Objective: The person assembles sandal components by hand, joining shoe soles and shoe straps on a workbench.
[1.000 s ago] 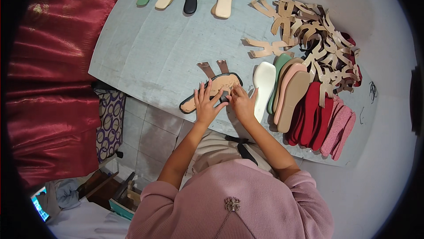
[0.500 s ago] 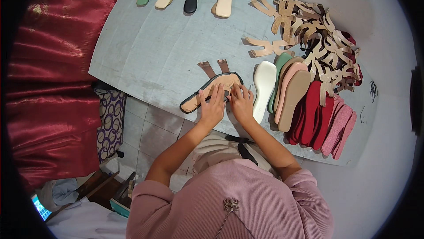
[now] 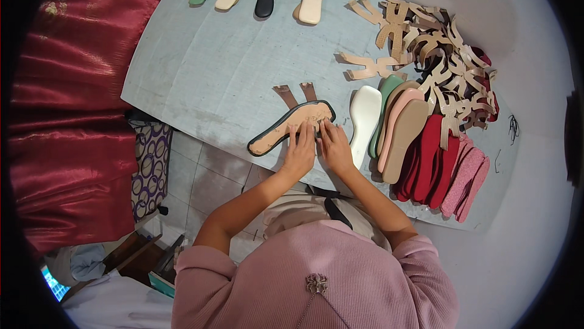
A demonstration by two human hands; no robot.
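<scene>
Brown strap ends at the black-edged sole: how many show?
2: the left strap end and right strap end, both sticking out past the far edge of the sole. The left hand and right hand may hide others.

The tan sole (image 3: 282,129) looks matt and rough; the white insole (image 3: 365,113) smooth, glossy; red cloth (image 3: 79,122) satiny; pendant (image 3: 316,283) metallic.

No words, numbers or signs can be read anywhere here.

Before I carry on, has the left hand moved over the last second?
Yes: the left hand has shifted rightward and a little toward the person, ending nearer the white sole, which has stayed put.
</scene>
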